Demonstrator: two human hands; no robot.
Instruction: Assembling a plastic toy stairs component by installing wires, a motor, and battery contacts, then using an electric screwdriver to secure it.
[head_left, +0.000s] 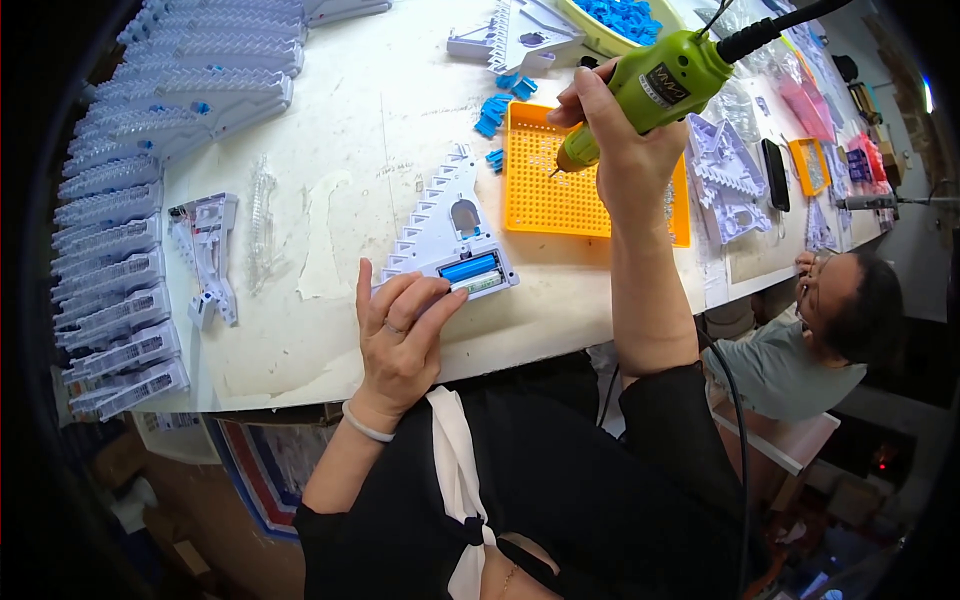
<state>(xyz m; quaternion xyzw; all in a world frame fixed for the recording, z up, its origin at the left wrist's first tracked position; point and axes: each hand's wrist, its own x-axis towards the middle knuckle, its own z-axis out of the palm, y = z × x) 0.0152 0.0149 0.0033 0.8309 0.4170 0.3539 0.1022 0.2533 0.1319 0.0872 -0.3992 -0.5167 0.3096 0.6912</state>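
Note:
My right hand [635, 140] is wrapped round a green electric screwdriver [665, 80], raised over an orange perforated basket [550, 205], its thin bit pointing down and left. On the table lies a pale lilac plastic housing [445, 225] with a stepped, toothed edge and an arched cut-out. Its open battery compartment shows a blue battery [470, 268] and a pale green-white battery [480, 283]. My left hand [400, 335] grips the near left part of this housing, fingertips at the compartment's end and little finger stretched out; what lies under the fingers is hidden.
Rows of similar housings [120, 270] line the left side. A partly assembled piece [207, 255] and clear plastic strips [260, 210] lie nearer. Blue clips [490, 115] sit beside the basket, below a tub of blue parts [605, 40]. A co-worker [800, 340] sits at right.

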